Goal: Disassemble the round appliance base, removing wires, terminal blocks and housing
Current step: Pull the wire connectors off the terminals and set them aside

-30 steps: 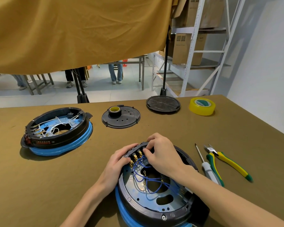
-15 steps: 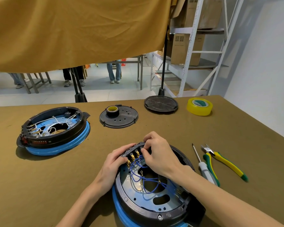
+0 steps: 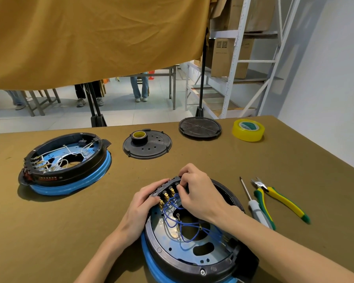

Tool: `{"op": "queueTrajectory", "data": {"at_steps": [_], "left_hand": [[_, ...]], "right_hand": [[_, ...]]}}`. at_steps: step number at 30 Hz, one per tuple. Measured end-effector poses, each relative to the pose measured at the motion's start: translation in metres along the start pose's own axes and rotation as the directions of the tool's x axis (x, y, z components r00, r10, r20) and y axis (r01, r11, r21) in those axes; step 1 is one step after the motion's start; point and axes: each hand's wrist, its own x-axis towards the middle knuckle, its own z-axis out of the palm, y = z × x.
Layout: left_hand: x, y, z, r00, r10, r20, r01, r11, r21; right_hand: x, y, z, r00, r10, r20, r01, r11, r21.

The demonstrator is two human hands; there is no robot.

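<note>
Head camera looks down at two bare hands that work at the far rim of a round appliance base (image 3: 192,252). The right hand (image 3: 200,198) has its fingers curled, and the fingertips (image 3: 179,186) pinch at the black terminal block (image 3: 168,185), beside the brass connectors (image 3: 166,196). The left hand (image 3: 145,203) lies against the left side of the same block; its fingers are bent around the outer edge of the block and hold it there. From the brass connectors, blue wires (image 3: 184,227) run in loops over the metal plate inside the base and reach the near right side of it.

The base itself sits near the front edge of the table (image 3: 49,231), tilted a little toward the camera, with a black ring on top and a blue band under it. To the right of it, just beside the right forearm, lie a screwdriver (image 3: 251,203) and a pair of cutters with yellow and green handles (image 3: 280,201), side by side.

Farther away, at the left, stands a second round base (image 3: 67,164) with white wires inside. Behind the hands lies a black cover disc (image 3: 147,148) with a small roll of tape (image 3: 139,136) on it. More to the right there is another black disc (image 3: 199,127), and near it a roll of yellow tape (image 3: 248,130). A mustard cloth (image 3: 90,37) hangs above the far side of the table.
</note>
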Motion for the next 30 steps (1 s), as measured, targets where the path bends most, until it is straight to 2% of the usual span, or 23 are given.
{"op": "queueTrajectory", "data": {"at_steps": [20, 30], "left_hand": [[0.0005, -0.0003, -0.0015, 1.0, 0.0, -0.006, 0.0, 1.0, -0.002], [-0.0023, 0.0021, -0.0025, 1.0, 0.003, -0.024, -0.002, 0.998, 0.061]], "right_hand": [[0.0005, 0.0032, -0.0011, 0.999, -0.028, 0.02, 0.029, 0.999, -0.038], [0.0001, 0.0017, 0.0006, 0.998, -0.056, 0.007, 0.057, 0.996, -0.069]]}}
